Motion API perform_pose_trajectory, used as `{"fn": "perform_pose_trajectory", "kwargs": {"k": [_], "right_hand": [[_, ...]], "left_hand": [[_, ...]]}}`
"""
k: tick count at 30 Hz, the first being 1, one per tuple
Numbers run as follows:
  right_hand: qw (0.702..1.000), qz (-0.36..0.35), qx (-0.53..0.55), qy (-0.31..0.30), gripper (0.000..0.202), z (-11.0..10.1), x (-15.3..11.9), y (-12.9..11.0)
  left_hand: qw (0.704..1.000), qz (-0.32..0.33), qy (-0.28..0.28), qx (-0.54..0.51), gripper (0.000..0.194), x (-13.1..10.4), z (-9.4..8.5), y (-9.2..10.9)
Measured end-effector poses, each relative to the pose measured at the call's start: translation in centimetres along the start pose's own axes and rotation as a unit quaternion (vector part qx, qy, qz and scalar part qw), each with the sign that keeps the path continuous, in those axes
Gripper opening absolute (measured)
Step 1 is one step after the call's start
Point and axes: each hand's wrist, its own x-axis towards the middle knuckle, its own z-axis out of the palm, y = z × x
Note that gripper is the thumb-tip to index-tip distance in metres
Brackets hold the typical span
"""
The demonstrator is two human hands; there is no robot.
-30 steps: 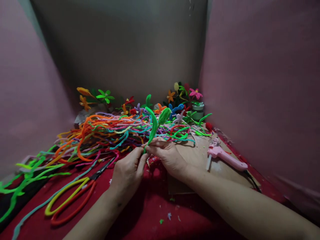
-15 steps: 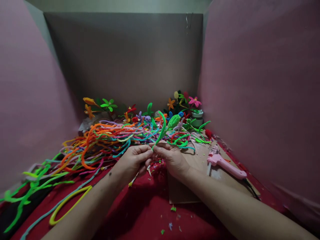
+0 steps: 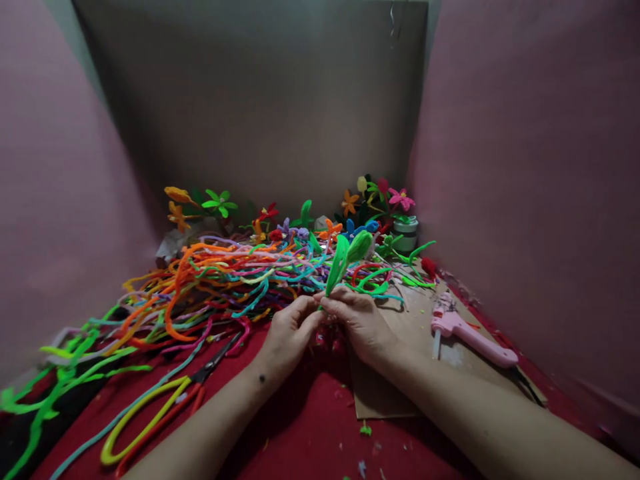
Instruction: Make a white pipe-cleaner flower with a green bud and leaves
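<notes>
Both hands meet near the middle, pinching the base of a green fuzzy bud and leaf piece (image 3: 345, 259). My left hand (image 3: 295, 328) has thumb and fingers closed at the low end of its stem. Against it from the right, my right hand (image 3: 357, 320) also pinches the stem, its fingers curled. The leaf and the rounded bud stand up above the fingertips, tilted a little to the right. The exact contact at the fingertips is partly hidden. Behind the hands lies a heap of colourful pipe cleaners (image 3: 225, 273).
Yellow and red-handled scissors (image 3: 185, 383) lie on the red cloth (image 3: 300, 420) at left. A pink glue gun (image 3: 470, 337) rests on a brown board (image 3: 385, 393) at right. Fuzzy flowers (image 3: 400, 199) and a lidded jar (image 3: 405, 235) stand at the back. Pink walls flank both sides.
The leaf now sits closer beside the bud, both more upright. My left hand has moved right, uncovering more of the scissors. The view has shifted slightly, so the background sits farther right.
</notes>
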Motion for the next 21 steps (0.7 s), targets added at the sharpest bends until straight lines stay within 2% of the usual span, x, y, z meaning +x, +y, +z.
{"fn": "perform_pose_trajectory", "kwargs": {"k": [3, 6, 8, 10, 13, 17, 19, 21], "right_hand": [[0.999, 0.007, -0.041, 0.004, 0.011, 0.1, -0.2, -0.2], [0.999, 0.0, -0.053, 0.007, 0.011, 0.1, -0.1, -0.2], [0.999, -0.012, -0.051, -0.008, 0.01, -0.1, 0.0, -0.1], [0.998, -0.007, -0.044, -0.041, 0.012, -0.3, 0.1, -0.1], [0.994, 0.013, -0.029, -0.107, 0.017, -0.5, 0.0, -0.1], [0.985, 0.017, -0.026, -0.169, 0.016, -0.5, -0.3, -0.1], [0.983, 0.012, -0.034, -0.177, 0.014, -0.4, -0.4, -0.1], [0.986, 0.014, -0.034, -0.162, 0.014, -0.3, -0.5, -0.2]], "left_hand": [[0.988, 0.098, 0.04, 0.114, 0.016, -0.3, 0.2, -0.4], [0.983, 0.123, 0.044, 0.132, 0.015, -0.5, 0.2, -0.3], [0.995, 0.065, 0.023, 0.073, 0.015, -0.5, 0.0, 0.1], [0.999, -0.031, -0.026, -0.03, 0.021, -0.3, -0.4, 0.6], [0.961, -0.134, -0.121, -0.209, 0.02, -0.2, -1.1, 0.8], [0.9, -0.17, -0.217, -0.338, 0.018, -0.4, -1.9, 0.1], [0.891, -0.171, -0.235, -0.348, 0.016, -0.5, -2.0, -0.1], [0.904, -0.167, -0.221, -0.326, 0.016, -0.4, -1.9, -0.1]]}}
